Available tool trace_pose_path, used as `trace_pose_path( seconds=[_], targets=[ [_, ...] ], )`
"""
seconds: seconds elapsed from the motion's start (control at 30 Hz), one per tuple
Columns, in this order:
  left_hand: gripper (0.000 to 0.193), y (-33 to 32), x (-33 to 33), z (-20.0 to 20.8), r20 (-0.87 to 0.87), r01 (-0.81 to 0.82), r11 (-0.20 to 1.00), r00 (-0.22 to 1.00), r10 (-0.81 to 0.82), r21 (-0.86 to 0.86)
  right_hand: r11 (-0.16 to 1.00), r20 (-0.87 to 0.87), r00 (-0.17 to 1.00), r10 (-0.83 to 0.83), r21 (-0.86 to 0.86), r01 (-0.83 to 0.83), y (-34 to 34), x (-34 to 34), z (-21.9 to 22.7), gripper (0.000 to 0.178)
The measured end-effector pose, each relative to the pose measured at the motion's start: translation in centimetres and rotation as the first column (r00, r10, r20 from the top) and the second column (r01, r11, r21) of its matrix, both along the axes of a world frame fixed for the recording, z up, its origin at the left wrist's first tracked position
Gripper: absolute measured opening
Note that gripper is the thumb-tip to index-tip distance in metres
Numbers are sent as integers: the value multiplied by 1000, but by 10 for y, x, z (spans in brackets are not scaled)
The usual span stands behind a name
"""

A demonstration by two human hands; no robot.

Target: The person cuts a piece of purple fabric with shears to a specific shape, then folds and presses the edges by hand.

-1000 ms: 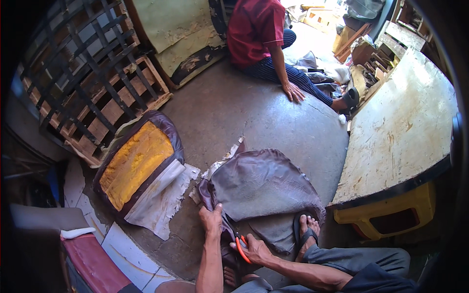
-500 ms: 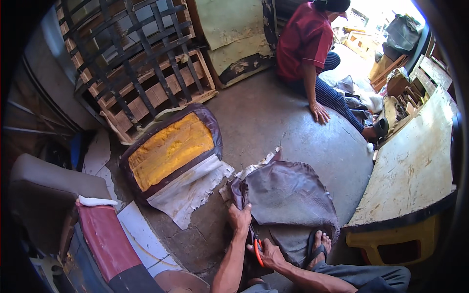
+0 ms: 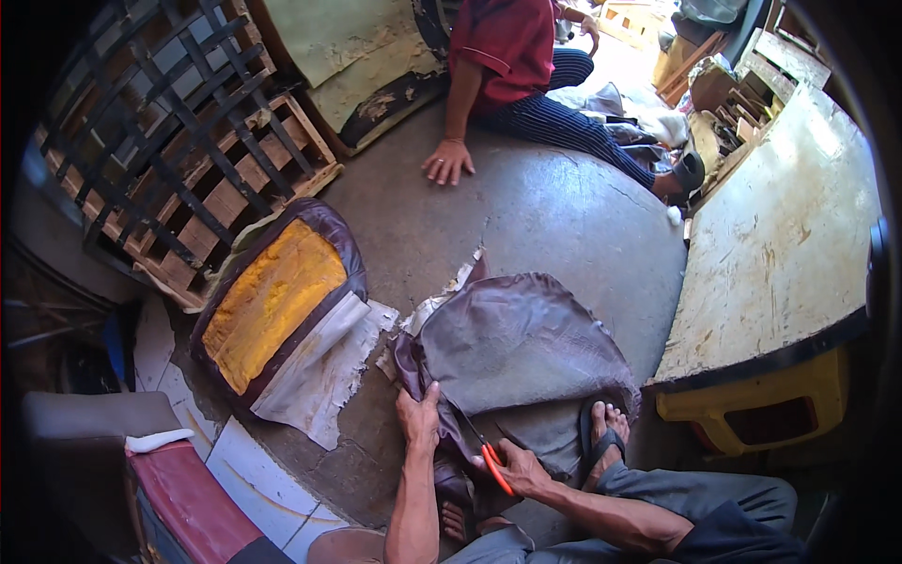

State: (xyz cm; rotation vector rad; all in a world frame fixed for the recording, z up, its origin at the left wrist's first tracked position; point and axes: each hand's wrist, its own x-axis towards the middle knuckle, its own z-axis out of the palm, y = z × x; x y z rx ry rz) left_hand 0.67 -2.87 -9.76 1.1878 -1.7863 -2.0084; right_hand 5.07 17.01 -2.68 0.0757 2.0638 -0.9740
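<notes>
1. Leather cover [image 3: 521,338] lies on the floor [image 3: 395,216], grip of left hand [image 3: 419,415] pinching its edge.
2. Grip of right hand [image 3: 522,470] wraps orange-handled scissors [image 3: 493,469].
3. More blade shows than half a second ago, apparently spread against leather.

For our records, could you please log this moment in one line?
left hand: grips dark leathery sheet; right hand: holds orange-handled scissors at sheet; cushion: left of sheet

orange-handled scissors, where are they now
In the head view, the orange-handled scissors are low, just right of centre, in the right hand, blades at the dark purple leathery sheet.
</notes>
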Motion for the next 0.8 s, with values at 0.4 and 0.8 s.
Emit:
trace_pose_path(
  seconds=[0.4, 0.8],
  targets=[
    [26, -7, 10, 2, -46, -52, 996, 997, 56, 74, 987, 144, 986, 81, -148, -60, -4, -8, -15, 82],
    [19, -11, 12, 3, -63, -55, 975, 996, 70, 214, 960, 178, 984, 8, -278, 42, -15, -18, -19, 79]
  ],
)
